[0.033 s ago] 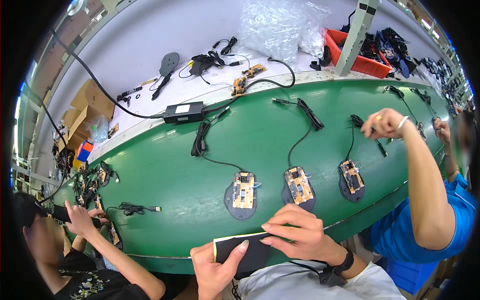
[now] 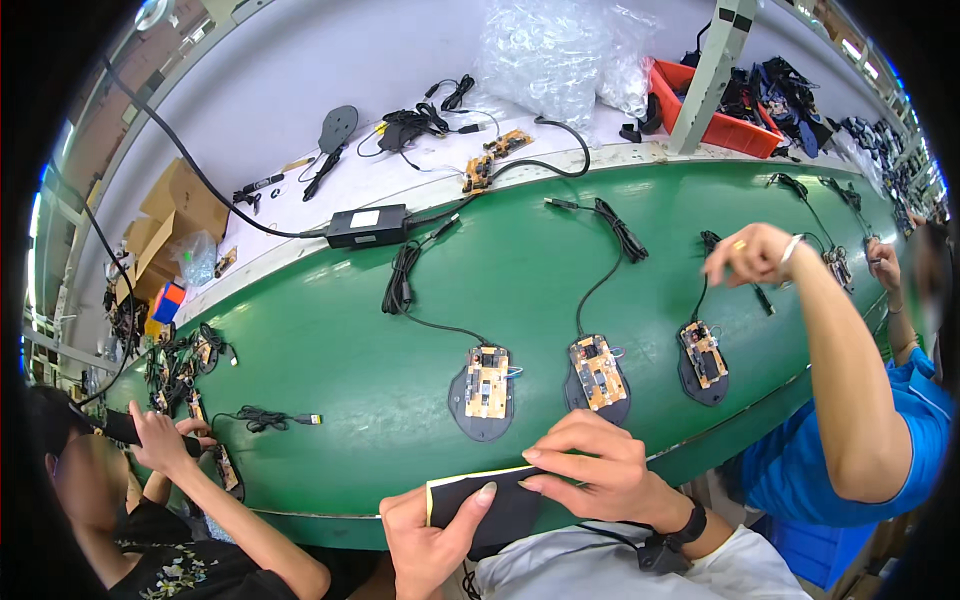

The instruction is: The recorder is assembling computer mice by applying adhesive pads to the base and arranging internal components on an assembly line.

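Note:
I hold a flat black sheet (image 2: 515, 518) with a pale yellowish edge in front of me, at the near side of the green work surface (image 2: 370, 370). My left hand (image 2: 425, 540) grips its left end, the thumb lying across the face. At the upper right edge, the fingers and thumb of my right hand (image 2: 605, 465) pinch it. Just beyond my hands lie dark mouse-shaped bases: a left one (image 2: 482, 428), a middle one (image 2: 614, 408) and a right one (image 2: 708, 389). Each bears a tan circuit board and has a black cable running away from me.
A co-worker's hand (image 2: 755, 255) hovers above the right cable; another person's hand (image 2: 160, 440) works at the left. A black power adapter (image 2: 367, 225) lies at the far edge. Behind are a red bin (image 2: 715, 120), plastic bags (image 2: 550, 60) and a cardboard box (image 2: 180, 215).
The right co-worker's hand has shifted slightly left and down. My two hands and the black sheet stay practically where they were.

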A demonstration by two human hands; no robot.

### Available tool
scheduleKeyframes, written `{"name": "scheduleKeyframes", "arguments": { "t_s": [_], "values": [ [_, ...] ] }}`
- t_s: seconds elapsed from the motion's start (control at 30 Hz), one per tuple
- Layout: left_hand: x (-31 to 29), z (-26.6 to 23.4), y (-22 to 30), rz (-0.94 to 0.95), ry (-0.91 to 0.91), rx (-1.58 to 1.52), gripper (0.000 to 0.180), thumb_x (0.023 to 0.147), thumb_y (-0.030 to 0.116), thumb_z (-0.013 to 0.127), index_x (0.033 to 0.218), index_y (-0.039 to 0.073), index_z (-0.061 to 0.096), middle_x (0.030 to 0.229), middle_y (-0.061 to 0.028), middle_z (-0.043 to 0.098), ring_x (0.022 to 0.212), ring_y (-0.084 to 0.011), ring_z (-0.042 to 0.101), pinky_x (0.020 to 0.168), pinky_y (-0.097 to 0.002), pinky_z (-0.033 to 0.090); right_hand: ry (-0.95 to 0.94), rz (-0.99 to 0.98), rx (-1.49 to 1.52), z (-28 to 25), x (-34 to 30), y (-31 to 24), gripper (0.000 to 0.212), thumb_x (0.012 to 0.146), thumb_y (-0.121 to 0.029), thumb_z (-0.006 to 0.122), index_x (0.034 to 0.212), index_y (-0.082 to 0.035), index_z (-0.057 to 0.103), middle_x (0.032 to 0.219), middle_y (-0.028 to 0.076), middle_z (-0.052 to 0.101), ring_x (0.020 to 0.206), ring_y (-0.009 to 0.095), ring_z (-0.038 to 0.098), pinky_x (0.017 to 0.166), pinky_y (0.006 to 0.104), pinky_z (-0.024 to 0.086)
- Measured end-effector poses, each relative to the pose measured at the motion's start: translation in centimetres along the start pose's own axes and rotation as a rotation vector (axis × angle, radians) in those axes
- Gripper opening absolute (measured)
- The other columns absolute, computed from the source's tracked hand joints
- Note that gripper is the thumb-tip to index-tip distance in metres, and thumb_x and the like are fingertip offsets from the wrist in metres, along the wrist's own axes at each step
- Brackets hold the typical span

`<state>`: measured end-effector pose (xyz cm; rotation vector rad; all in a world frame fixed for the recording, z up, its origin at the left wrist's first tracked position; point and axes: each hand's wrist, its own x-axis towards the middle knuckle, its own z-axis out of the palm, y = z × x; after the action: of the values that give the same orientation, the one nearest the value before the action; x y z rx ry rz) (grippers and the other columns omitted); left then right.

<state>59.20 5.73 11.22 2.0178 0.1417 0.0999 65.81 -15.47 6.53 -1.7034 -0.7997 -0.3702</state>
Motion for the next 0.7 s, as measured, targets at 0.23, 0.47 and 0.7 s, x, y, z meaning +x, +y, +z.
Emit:
{"name": "scheduleKeyframes", "arguments": {
  "t_s": [0.23,0.47,0.7],
  "values": [
    [-0.5,-0.6,-0.5,-0.045,0.001,-0.043,0.014,0.09,0.007,0.082,0.09,-0.006,0.077,0.073,-0.0035,0.074,0.064,-0.0092,0.065,0.063,-0.0265,0.051,0.018,0.017,0.061,0.5,-0.3,0.2,0.032,0.076,0.0,0.089,0.106,0.002,0.078,0.093,0.007,0.073,0.079,0.023,0.068,0.066,0.0347,0.052],
    [-0.6,-1.0,1.9,-0.065,-0.02,0.022,0.011,0.09,-0.005,0.077,0.085,-0.008,0.068,0.072,-0.0059,0.061,0.065,-0.0117,0.052,0.061,-0.0288,0.043,0.03,-0.094,-0.09,1.2,-1.2,-0.5,0.031,0.077,-0.003,0.089,0.106,-0.001,0.076,0.104,0.009,0.074,0.085,0.026,0.068,0.067,0.035,0.05],
    [0.4,-0.4,1.7,-0.019,0.029,-0.007,0.014,0.09,-0.004,0.077,0.083,-0.008,0.067,0.068,-0.0042,0.057,0.063,-0.0105,0.049,0.059,-0.0288,0.042,0.072,-0.081,-0.059,1.5,-1.4,-0.1,0.03,0.08,-0.002,0.087,0.108,0.0,0.077,0.11,0.01,0.073,0.091,0.027,0.069,0.069,0.0361,0.051]
  ]
}}
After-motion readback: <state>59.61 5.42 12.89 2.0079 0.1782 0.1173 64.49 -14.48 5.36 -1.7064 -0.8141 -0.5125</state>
